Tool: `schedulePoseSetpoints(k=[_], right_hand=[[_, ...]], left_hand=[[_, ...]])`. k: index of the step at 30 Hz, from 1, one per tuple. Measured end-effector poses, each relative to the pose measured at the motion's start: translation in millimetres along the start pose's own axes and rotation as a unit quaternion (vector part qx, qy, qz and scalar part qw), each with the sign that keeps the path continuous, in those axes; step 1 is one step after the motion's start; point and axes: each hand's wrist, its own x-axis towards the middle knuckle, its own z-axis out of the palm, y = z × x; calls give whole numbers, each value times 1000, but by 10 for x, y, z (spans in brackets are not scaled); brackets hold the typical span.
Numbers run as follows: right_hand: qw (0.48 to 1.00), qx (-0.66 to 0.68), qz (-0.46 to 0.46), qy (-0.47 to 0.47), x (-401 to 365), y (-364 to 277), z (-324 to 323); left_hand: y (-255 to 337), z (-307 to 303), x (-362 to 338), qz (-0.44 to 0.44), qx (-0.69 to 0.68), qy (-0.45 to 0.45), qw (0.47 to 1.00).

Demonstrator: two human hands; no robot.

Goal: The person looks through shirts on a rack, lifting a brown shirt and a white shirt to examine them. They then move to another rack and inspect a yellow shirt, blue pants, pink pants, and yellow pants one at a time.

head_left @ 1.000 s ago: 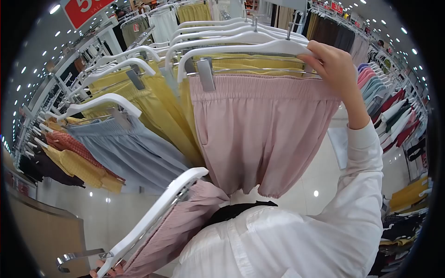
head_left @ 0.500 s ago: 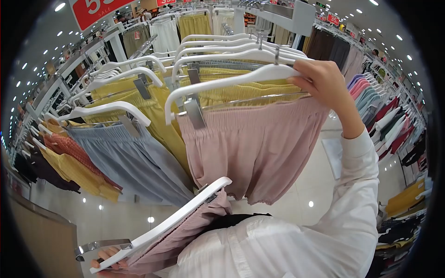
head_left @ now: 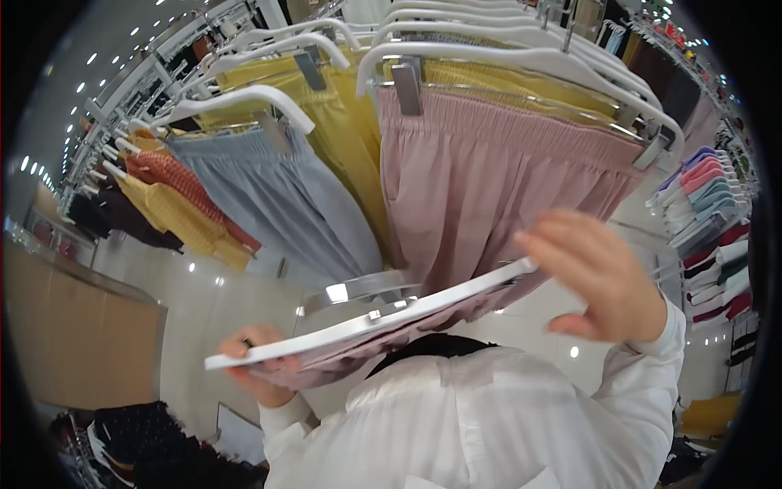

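My left hand (head_left: 262,359) grips one end of a white clip hanger (head_left: 366,322), its fingers wrapped round it. Pink shorts (head_left: 346,359) with a gathered waist hang from this hanger, low in front of my white shirt. A wide metal hook (head_left: 358,287) points away from me. Close to the hanger's other end, my right hand (head_left: 607,281) is open, fingers stretched and slightly blurred. Behind it, another pink elastic-waist garment (head_left: 456,179) hangs by clips from a white hanger (head_left: 489,54) on the rack.
Left of the pink garment hang yellow bottoms (head_left: 342,122) and grey-blue bottoms (head_left: 269,179). Folded-looking coloured tops (head_left: 709,187) line a rack at the right. A wooden counter (head_left: 90,334) stands at the left, with dark clothes (head_left: 163,440) below it.
My right hand has let go of the hanger on the rack and come down to the held one. My left hand has raised its hanger, now closer to level.
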Motion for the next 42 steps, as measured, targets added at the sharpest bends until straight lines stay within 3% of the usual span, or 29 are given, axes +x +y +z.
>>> schedulePoseSetpoints(k=[2, 7, 9, 10, 11, 13, 15, 16, 18, 19, 21, 23, 26, 30, 32, 33, 35, 36, 38, 39, 40, 41, 42], right_hand=[[993, -108, -34, -21, -16, -59, 182], [995, -78, 13, -53, -165, 207, 281], [997, -61, 36, 22, -201, 365, 234], [995, -31, 44, 83, -235, 425, 216], [993, -41, 73, 80, -288, 431, 145], [991, -47, 105, 73, -425, 496, 17], [980, -50, 123, 148, -601, 626, -68], [978, -47, 143, 147, -662, 666, -149], [971, -49, 175, 156, -756, 715, -297], [971, -48, 175, 158, -823, 733, -351], [955, -116, 214, 171, -943, 785, -481], [950, -139, 226, 162, -1023, 747, -568], [939, -169, 248, 170, -1081, 652, -576], [950, -164, 221, 146, -930, 452, -580], [962, -158, 183, 130, -715, 346, -573], [963, -157, 176, 133, -539, 279, -535], [972, -151, 62, 169, -90, 144, -463], [971, -155, 55, 174, 124, 72, -422], [978, -112, 39, 172, 512, -34, -339], [977, -118, 35, 176, 687, -34, -335], [979, -149, 35, 136, 857, -19, -331], [979, -178, 36, 97, 1018, -33, -308], [977, -182, 35, 105, 1197, -117, -260]], left_hand=[[-108, 130, 71, -32, 7, -28, 999], [-424, 242, 446, -70, 59, -80, 993], [-545, 507, 818, 19, 293, 60, 954], [-573, 492, 1013, 42, 314, -2, 949], [-572, 440, 1178, 62, 332, -64, 939], [-510, 331, 1392, 74, 319, -78, 942], [-465, 74, 1663, 291, 484, -112, 818], [-448, 6, 1750, 281, 481, -113, 823], [-388, -51, 1906, 285, 594, -124, 742], [-396, -99, 1967, 285, 595, -126, 741], [-403, -169, 2086, 313, 703, -161, 618], [-456, -214, 2116, 310, 686, -164, 637], [-465, -356, 2150, 293, 746, -182, 569], [-574, -478, 2293, 292, 770, -187, 535], [-696, -554, 2385, 309, 715, -193, 596], [-713, -540, 2387, 313, 719, -189, 591], [-698, -532, 2452, 247, 628, -228, 702], [-685, -645, 2465, 255, 629, -225, 699], [-693, -873, 2470, 160, 588, -213, 764], [-570, -838, 2417, 168, 587, -213, 763], [-415, -830, 2260, 79, 347, -104, 929], [-240, -800, 2108, -21, 73, 11, 997], [-59, -784, 2002, -32, 17, 2, 999]])
